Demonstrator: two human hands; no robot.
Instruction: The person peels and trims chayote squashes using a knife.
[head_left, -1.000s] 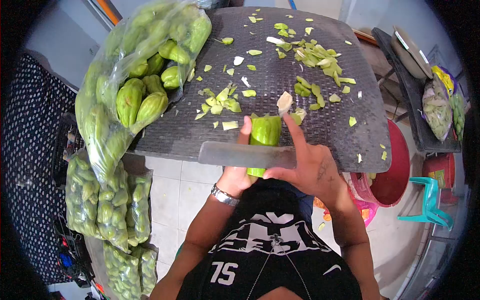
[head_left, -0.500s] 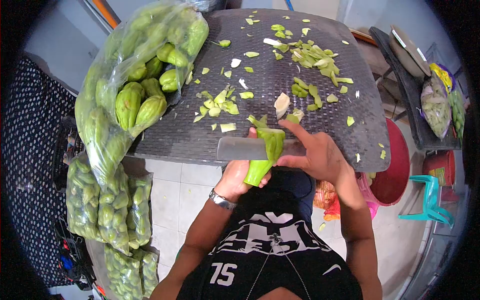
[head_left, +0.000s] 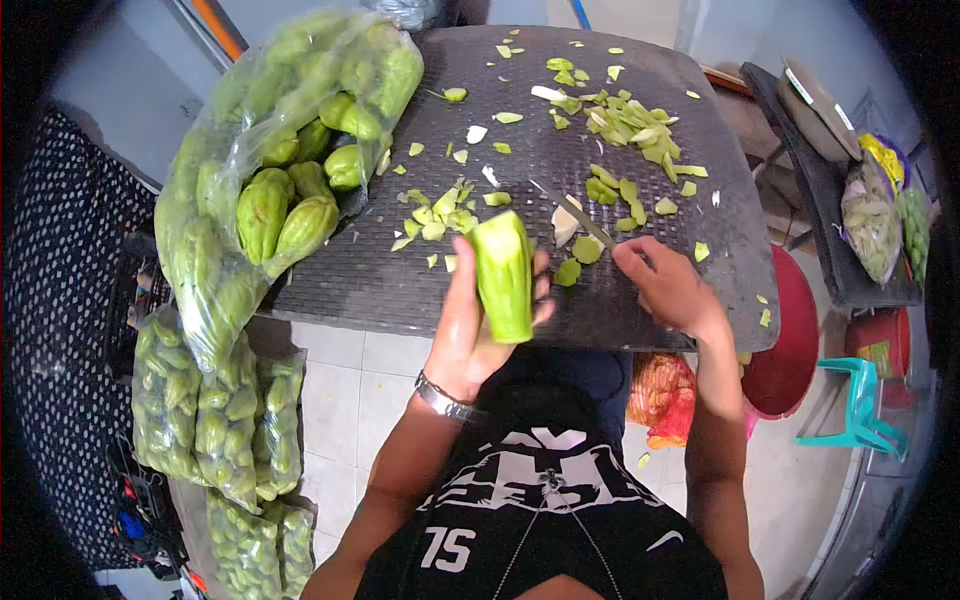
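My left hand (head_left: 466, 325) is wrapped round a partly peeled chayote (head_left: 505, 280), held up over the table's front edge with its pale cut end facing away from me. In my right hand (head_left: 668, 285) is a knife (head_left: 578, 216), gripped by its handle; the blade points to the far left and shows nearly edge-on, apart from the chayote. Beneath the blade lie green peel pieces (head_left: 569, 272) and a pale slice (head_left: 566, 220). A large clear plastic bag (head_left: 215, 190) of whole chayotes (head_left: 265, 213) sits open at the table's left.
Peel scraps (head_left: 635, 128) are scattered over the dark woven-pattern table (head_left: 400, 290). Filled bags of chayotes (head_left: 225, 410) stand on the lower left. To the right are a red tub (head_left: 790, 340), a teal stool (head_left: 855, 405) and a side table (head_left: 815, 200) with bagged vegetables (head_left: 872, 225).
The knife has come off the chayote and swung out to the right with my right hand. My left hand has raised the chayote and turned it upright. Fresh peel pieces lie on the table.
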